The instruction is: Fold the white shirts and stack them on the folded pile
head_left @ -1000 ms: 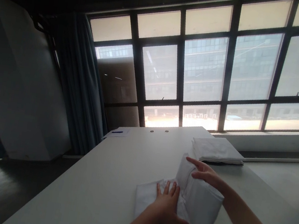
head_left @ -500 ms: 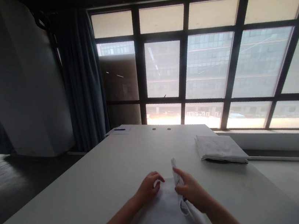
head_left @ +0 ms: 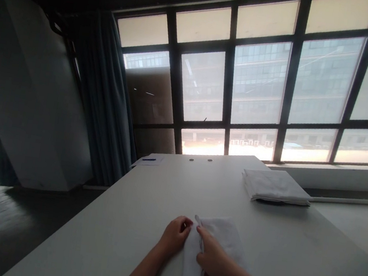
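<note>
A white cloth (head_left: 229, 238) lies on the white table in front of me, partly folded over itself. My left hand (head_left: 175, 236) is at the cloth's far left corner, thumb and fingertips closed together on its edge. My right hand (head_left: 213, 255) grips a folded-over layer of the cloth, its index finger stretched toward the same corner and close to the left fingertips. Part of the cloth is hidden under my right hand and forearm, and its near end runs out of the picture.
A stack of folded white cloth (head_left: 275, 186) with a dark bottom layer sits at the table's right. Paper with a dark pen (head_left: 148, 159) lies at the far left edge of the table (head_left: 117, 224). Beyond stand a blue curtain (head_left: 107, 100) and large windows.
My right hand has carried the cloth's raised edge left and down toward my left hand. The cloth now lies flatter, with a fold along its left side. The view has shifted slightly.
</note>
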`<state>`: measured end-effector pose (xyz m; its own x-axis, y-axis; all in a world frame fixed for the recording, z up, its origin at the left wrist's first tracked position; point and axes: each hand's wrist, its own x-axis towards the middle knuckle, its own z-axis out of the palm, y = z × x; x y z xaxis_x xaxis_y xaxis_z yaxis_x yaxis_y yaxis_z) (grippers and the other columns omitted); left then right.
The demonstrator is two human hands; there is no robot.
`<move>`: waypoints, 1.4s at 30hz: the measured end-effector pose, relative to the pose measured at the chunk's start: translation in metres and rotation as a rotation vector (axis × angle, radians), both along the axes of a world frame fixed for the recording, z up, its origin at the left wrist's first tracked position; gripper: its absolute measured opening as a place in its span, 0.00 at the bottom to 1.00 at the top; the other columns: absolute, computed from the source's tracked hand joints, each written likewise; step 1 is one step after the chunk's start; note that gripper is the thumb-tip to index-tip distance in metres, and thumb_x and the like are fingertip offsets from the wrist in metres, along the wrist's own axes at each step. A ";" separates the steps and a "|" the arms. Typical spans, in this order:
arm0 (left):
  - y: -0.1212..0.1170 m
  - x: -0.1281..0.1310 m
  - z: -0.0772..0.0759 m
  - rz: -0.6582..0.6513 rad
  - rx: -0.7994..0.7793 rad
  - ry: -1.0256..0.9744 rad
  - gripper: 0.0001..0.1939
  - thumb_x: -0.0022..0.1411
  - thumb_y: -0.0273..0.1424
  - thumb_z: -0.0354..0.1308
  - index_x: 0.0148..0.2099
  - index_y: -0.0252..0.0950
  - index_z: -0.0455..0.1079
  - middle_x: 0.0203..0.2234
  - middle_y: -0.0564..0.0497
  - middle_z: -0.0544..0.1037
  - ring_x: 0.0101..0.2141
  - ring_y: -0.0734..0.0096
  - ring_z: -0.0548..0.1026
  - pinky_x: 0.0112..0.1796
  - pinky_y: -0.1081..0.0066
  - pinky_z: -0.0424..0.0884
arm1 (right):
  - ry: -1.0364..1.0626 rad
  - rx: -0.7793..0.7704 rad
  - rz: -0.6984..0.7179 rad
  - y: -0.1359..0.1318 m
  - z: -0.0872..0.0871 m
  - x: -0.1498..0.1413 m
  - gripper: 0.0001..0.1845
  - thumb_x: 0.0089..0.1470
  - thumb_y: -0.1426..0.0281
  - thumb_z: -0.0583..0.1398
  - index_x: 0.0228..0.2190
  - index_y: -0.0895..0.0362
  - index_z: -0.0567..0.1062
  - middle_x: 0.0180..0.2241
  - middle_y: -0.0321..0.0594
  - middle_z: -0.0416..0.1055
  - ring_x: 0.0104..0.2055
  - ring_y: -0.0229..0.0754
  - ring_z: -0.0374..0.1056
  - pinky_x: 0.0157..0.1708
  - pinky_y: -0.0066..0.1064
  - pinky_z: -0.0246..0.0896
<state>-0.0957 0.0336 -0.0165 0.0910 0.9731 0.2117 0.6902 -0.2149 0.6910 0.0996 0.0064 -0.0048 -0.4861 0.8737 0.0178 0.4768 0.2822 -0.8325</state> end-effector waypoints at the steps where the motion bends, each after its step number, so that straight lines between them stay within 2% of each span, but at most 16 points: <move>1: 0.000 -0.001 0.000 0.002 -0.004 -0.003 0.13 0.60 0.34 0.55 0.44 0.37 0.76 0.37 0.49 0.80 0.36 0.65 0.75 0.40 0.69 0.68 | -0.003 0.016 0.015 0.000 0.005 -0.005 0.52 0.37 0.79 0.56 0.67 0.57 0.59 0.69 0.48 0.53 0.71 0.51 0.47 0.70 0.45 0.39; 3: 0.001 -0.004 -0.001 0.010 -0.012 -0.013 0.12 0.60 0.34 0.55 0.42 0.36 0.76 0.35 0.49 0.80 0.35 0.65 0.75 0.39 0.70 0.68 | -0.004 0.049 0.040 -0.002 0.011 -0.016 0.52 0.36 0.80 0.57 0.67 0.56 0.59 0.69 0.47 0.53 0.72 0.52 0.46 0.70 0.44 0.39; 6: 0.005 -0.008 -0.004 0.027 -0.017 -0.044 0.13 0.63 0.33 0.50 0.43 0.36 0.75 0.36 0.49 0.81 0.37 0.65 0.76 0.40 0.71 0.68 | -0.026 0.041 0.046 -0.005 0.007 -0.033 0.55 0.33 0.82 0.57 0.67 0.58 0.59 0.70 0.47 0.50 0.72 0.54 0.43 0.70 0.44 0.41; 9: 0.010 -0.008 -0.005 0.049 -0.024 -0.076 0.19 0.68 0.35 0.42 0.47 0.35 0.74 0.37 0.48 0.81 0.37 0.66 0.77 0.40 0.71 0.69 | -0.061 0.038 0.030 -0.009 -0.004 -0.041 0.54 0.33 0.83 0.57 0.66 0.63 0.59 0.71 0.54 0.47 0.73 0.55 0.41 0.70 0.44 0.40; 11: 0.012 -0.006 -0.007 0.062 -0.032 -0.082 0.21 0.70 0.40 0.42 0.46 0.35 0.74 0.35 0.49 0.81 0.35 0.65 0.77 0.38 0.71 0.69 | -0.049 0.048 0.040 -0.013 -0.008 -0.042 0.51 0.34 0.82 0.57 0.64 0.67 0.61 0.70 0.59 0.46 0.72 0.57 0.41 0.69 0.43 0.42; 12: 0.014 -0.004 -0.007 0.070 -0.035 -0.080 0.21 0.69 0.43 0.45 0.45 0.35 0.74 0.34 0.49 0.81 0.35 0.65 0.77 0.37 0.71 0.69 | -0.025 0.040 0.057 -0.014 -0.009 -0.041 0.50 0.34 0.81 0.58 0.63 0.67 0.63 0.70 0.59 0.47 0.72 0.58 0.45 0.68 0.43 0.45; 14: 0.015 -0.001 -0.008 0.092 -0.041 -0.072 0.18 0.63 0.44 0.54 0.44 0.35 0.74 0.35 0.49 0.81 0.35 0.64 0.76 0.37 0.70 0.68 | 0.033 -0.043 0.111 -0.016 -0.005 -0.036 0.43 0.36 0.78 0.60 0.58 0.62 0.69 0.68 0.57 0.54 0.65 0.60 0.59 0.61 0.44 0.59; 16: 0.015 0.001 -0.009 0.111 -0.043 -0.068 0.16 0.59 0.40 0.59 0.43 0.35 0.75 0.35 0.49 0.82 0.35 0.64 0.76 0.37 0.71 0.68 | 0.069 -0.170 0.154 -0.010 0.005 -0.028 0.34 0.41 0.73 0.60 0.54 0.57 0.72 0.61 0.53 0.65 0.50 0.54 0.74 0.47 0.44 0.71; 17: 0.015 0.001 -0.009 0.113 -0.041 -0.071 0.15 0.58 0.38 0.59 0.43 0.35 0.75 0.35 0.49 0.82 0.34 0.65 0.76 0.36 0.71 0.68 | 0.065 -0.197 0.142 -0.004 0.011 -0.021 0.29 0.44 0.71 0.59 0.51 0.56 0.74 0.56 0.50 0.71 0.41 0.50 0.76 0.41 0.42 0.72; 19: 0.013 0.001 -0.009 0.101 -0.027 -0.087 0.13 0.59 0.35 0.58 0.43 0.35 0.75 0.36 0.49 0.82 0.35 0.66 0.77 0.37 0.72 0.69 | 0.023 -0.085 0.027 0.015 0.024 -0.004 0.23 0.49 0.70 0.57 0.48 0.55 0.75 0.47 0.46 0.76 0.34 0.46 0.75 0.38 0.40 0.71; 22: 0.010 0.000 -0.009 0.093 0.010 -0.112 0.13 0.62 0.36 0.56 0.45 0.35 0.75 0.39 0.48 0.82 0.38 0.65 0.78 0.38 0.72 0.69 | -0.113 0.334 -0.221 0.054 0.031 0.030 0.17 0.53 0.70 0.57 0.45 0.55 0.77 0.47 0.46 0.76 0.50 0.48 0.70 0.54 0.40 0.60; 23: 0.009 0.000 -0.009 0.100 0.023 -0.117 0.13 0.62 0.36 0.56 0.45 0.35 0.75 0.39 0.47 0.82 0.39 0.65 0.78 0.39 0.71 0.70 | -0.183 0.388 -0.250 0.066 0.029 0.042 0.17 0.55 0.69 0.58 0.45 0.54 0.77 0.49 0.46 0.75 0.54 0.50 0.67 0.57 0.41 0.56; 26: 0.009 0.001 -0.010 0.128 0.053 -0.113 0.15 0.64 0.38 0.55 0.47 0.35 0.74 0.39 0.46 0.82 0.40 0.64 0.78 0.40 0.70 0.70 | -0.304 0.344 -0.267 0.092 0.012 0.070 0.15 0.59 0.63 0.56 0.43 0.52 0.79 0.46 0.44 0.76 0.53 0.51 0.66 0.52 0.41 0.56; 31: 0.015 0.003 -0.012 0.126 0.050 -0.042 0.14 0.65 0.38 0.56 0.45 0.36 0.76 0.39 0.46 0.81 0.40 0.63 0.77 0.42 0.69 0.69 | -0.366 0.259 -0.242 0.109 -0.015 0.091 0.17 0.60 0.58 0.55 0.32 0.53 0.80 0.40 0.42 0.77 0.46 0.48 0.68 0.44 0.36 0.56; 36: 0.017 0.005 -0.013 0.128 0.032 0.066 0.12 0.64 0.39 0.57 0.37 0.36 0.78 0.36 0.47 0.80 0.38 0.64 0.76 0.42 0.69 0.66 | -0.418 0.266 -0.254 0.116 -0.026 0.097 0.14 0.58 0.59 0.58 0.30 0.53 0.80 0.41 0.42 0.76 0.48 0.49 0.67 0.44 0.37 0.53; 42: 0.016 0.005 -0.012 0.163 0.018 0.107 0.09 0.64 0.34 0.58 0.36 0.36 0.77 0.34 0.49 0.80 0.37 0.66 0.76 0.39 0.71 0.64 | -0.454 0.344 -0.301 0.112 -0.040 0.093 0.16 0.60 0.57 0.57 0.36 0.54 0.78 0.43 0.45 0.76 0.49 0.52 0.67 0.48 0.41 0.52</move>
<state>-0.0909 0.0494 -0.0281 -0.0448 0.9729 0.2268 0.7865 -0.1056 0.6085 0.1927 0.1184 -0.0446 -0.2454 0.9541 0.1717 0.8604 0.2959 -0.4149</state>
